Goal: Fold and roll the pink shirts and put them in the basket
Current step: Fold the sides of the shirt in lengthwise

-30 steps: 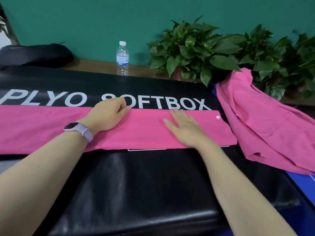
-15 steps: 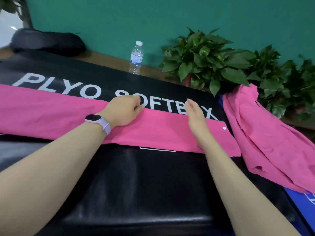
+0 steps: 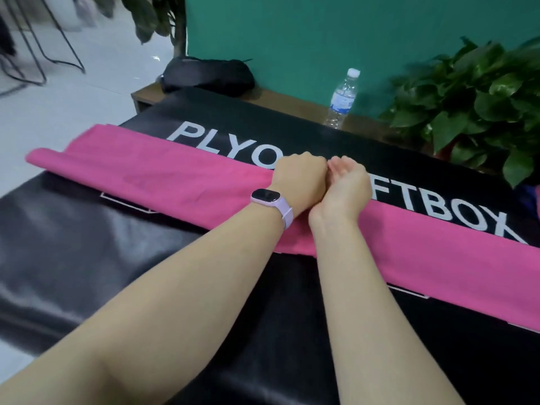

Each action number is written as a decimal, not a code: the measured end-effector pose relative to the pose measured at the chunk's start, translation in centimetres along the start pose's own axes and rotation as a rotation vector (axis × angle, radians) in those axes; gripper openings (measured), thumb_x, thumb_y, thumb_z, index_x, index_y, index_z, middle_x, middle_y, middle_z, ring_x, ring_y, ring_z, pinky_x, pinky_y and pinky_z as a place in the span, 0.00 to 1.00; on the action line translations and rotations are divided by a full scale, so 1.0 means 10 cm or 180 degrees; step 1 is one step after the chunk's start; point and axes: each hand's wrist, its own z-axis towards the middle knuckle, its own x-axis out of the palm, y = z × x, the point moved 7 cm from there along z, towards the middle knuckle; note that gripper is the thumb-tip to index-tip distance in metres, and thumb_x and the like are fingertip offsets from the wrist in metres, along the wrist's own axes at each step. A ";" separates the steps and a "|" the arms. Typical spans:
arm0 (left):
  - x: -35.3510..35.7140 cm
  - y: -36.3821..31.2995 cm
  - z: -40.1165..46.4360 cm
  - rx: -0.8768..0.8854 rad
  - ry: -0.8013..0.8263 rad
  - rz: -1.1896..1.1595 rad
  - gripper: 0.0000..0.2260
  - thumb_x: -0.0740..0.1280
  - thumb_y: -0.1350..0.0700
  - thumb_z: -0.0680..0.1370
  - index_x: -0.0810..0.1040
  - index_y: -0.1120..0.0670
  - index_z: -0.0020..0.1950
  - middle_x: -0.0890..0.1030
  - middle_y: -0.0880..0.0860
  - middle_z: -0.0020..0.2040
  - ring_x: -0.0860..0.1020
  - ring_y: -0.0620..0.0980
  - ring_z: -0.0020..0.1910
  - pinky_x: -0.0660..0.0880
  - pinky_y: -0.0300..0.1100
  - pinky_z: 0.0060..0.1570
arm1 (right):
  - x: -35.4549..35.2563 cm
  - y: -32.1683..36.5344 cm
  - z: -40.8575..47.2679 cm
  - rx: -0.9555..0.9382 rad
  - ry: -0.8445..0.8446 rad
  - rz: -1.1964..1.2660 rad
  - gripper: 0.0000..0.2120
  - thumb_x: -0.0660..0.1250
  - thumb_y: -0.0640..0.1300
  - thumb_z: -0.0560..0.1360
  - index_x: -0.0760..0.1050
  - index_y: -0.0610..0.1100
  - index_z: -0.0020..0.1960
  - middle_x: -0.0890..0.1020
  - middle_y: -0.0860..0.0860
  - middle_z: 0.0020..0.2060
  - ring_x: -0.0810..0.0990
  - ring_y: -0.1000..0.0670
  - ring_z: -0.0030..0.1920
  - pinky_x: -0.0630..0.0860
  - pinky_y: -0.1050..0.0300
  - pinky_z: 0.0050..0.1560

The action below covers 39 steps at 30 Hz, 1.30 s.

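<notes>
Landmark for all positions: the white lettering (image 3: 344,182) printed on the black padded box (image 3: 204,287).

Nearest you: both forearms reach out over the bare black top of the box, on your side of the lettering.

At the near edge of the lettering: one pink shirt (image 3: 181,182), folded into a long narrow strip. It lies flat along the box just below the letters, running from beyond the "P" end on your left to past the "X" end on your right, where it leaves the picture. Neither end shows any roll.

On the strip, at the gap between "PLYO" and the second word: your left hand (image 3: 298,182), fingers curled under, knuckles at the strip's far edge. Whether it pinches cloth or only presses cannot be told. A watch (image 3: 270,201) sits on that wrist. Your right hand (image 3: 344,185) is touching it on the right, palm turned up, fingers loosely cupped, holding nothing visible.

Beyond the lettering: a water bottle (image 3: 342,97) upright behind the letters, a dark bag (image 3: 207,73) behind the "P" end, leafy plants (image 3: 473,106) behind the "BOX" end.

Judgement on progress: lengthwise folding of this shirt looks done, or nearly so. Rolling is not begun. No basket is in view, so the placing step is open. Other shirts: a blurred pink sliver at the right edge, not identifiable. Early stage overall.
</notes>
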 end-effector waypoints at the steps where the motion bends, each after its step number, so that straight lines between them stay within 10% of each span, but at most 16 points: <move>1: 0.00 -0.02 0.00 0.0020 -0.0026 -0.0001 0.09 0.60 0.55 0.80 0.78 0.52 0.54 0.81 0.54 0.49 0.81 0.59 0.48 0.65 0.45 0.38 | -0.03 0.00 0.06 0.0013 -0.0005 -0.0175 0.04 0.63 0.35 0.77 0.77 0.40 0.46 0.82 0.48 0.37 0.81 0.50 0.37 0.77 0.57 0.39; 11: -0.23 0.46 -0.43 0.0003 -0.0182 -0.1035 0.05 0.61 0.57 0.79 0.76 0.56 0.50 0.77 0.54 0.46 0.76 0.58 0.45 0.74 0.50 0.41 | 0.24 -0.06 0.03 -0.1405 0.0753 -0.2649 0.12 0.58 0.37 0.76 0.79 0.48 0.42 0.81 0.57 0.41 0.78 0.55 0.43 0.73 0.56 0.45; 25: -0.35 2.40 -0.58 -0.0348 0.0063 -0.0563 0.22 0.54 0.43 0.84 0.68 0.54 0.36 0.73 0.49 0.34 0.73 0.55 0.39 0.63 0.47 0.36 | 0.51 -0.30 -0.20 -0.2357 0.1932 -0.4601 0.08 0.68 0.47 0.77 0.82 0.49 0.54 0.82 0.55 0.51 0.76 0.49 0.59 0.70 0.45 0.66; 39: -0.39 2.67 -0.51 0.0010 0.0034 -0.1090 0.19 0.69 0.36 0.75 0.75 0.51 0.40 0.75 0.45 0.38 0.74 0.51 0.42 0.66 0.46 0.41 | 0.58 -0.32 -0.26 -0.2946 0.1859 -0.4761 0.04 0.71 0.47 0.77 0.82 0.50 0.50 0.75 0.57 0.52 0.71 0.53 0.58 0.64 0.53 0.62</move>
